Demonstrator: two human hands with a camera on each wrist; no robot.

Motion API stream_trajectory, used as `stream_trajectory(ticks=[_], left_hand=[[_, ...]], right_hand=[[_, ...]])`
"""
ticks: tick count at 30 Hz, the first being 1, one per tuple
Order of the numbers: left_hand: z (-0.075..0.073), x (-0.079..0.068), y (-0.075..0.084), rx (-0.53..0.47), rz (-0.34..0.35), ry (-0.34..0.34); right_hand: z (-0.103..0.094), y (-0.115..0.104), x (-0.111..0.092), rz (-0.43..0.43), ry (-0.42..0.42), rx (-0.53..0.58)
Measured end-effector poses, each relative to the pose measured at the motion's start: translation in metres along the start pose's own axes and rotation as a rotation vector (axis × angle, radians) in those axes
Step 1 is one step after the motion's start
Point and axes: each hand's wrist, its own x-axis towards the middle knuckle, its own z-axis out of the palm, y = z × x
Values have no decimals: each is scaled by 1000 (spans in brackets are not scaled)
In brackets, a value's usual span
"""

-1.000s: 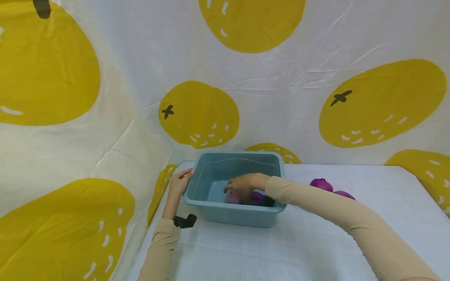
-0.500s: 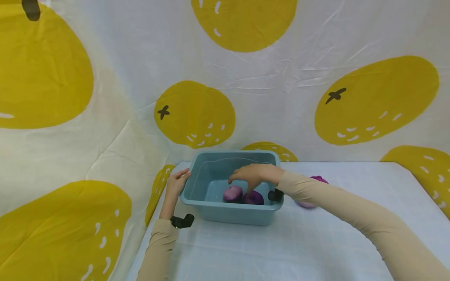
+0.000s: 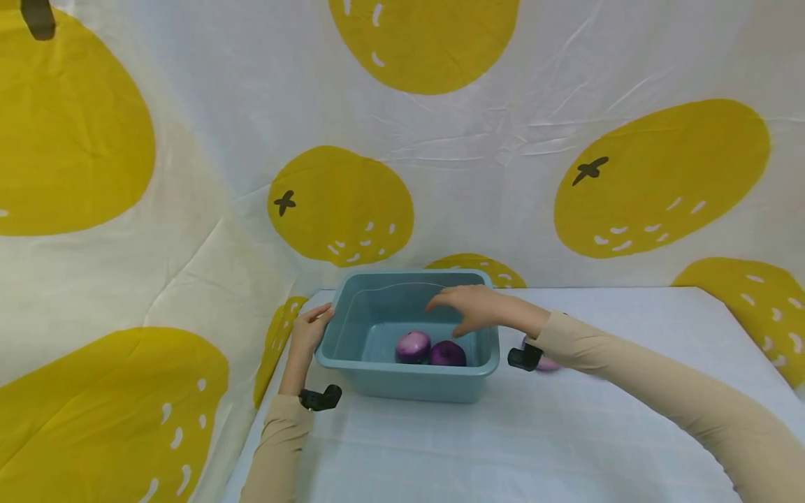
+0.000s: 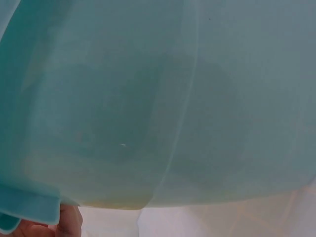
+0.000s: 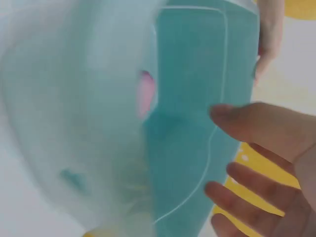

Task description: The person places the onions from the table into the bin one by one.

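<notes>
A blue-green plastic basin [image 3: 402,384] stands on the table. Inside, near its front wall, a pale purple onion [image 3: 413,346] lies next to a dark purple onion [image 3: 447,353]. My left hand [image 3: 308,334] grips the basin's left rim; in the left wrist view its fingers [image 4: 69,220] show beneath that rim. Over the right part of the basin hovers my right hand [image 3: 470,305], its fingers spread and nothing in them. The right wrist view shows the same hand [image 5: 266,173] with thumb and fingers apart, and a pink bit of onion [image 5: 146,94] past the basin's edge.
Right of the basin, another onion [image 3: 547,364] lies on the table, mostly hidden behind my right wrist camera [image 3: 525,358]. A white cloth [image 3: 478,175] printed with large yellow fruit hangs close behind the basin and along the left side.
My right hand has risen from the onions inside the basin and drawn back to the right, leaving both onions in full view. The left hand stays at the rim.
</notes>
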Motion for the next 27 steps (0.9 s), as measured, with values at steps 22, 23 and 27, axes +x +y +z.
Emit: stream_trajectory(ticks=[22, 23, 27], left_hand=[[-1, 0, 1, 17, -25, -12], [-1, 0, 1, 17, -23, -12], [-1, -1, 0, 20, -19, -25]], right_hand=[[44, 53, -94, 74, 506, -36], [47, 55, -99, 97, 503, -22], [62, 62, -119, 204, 449, 55]])
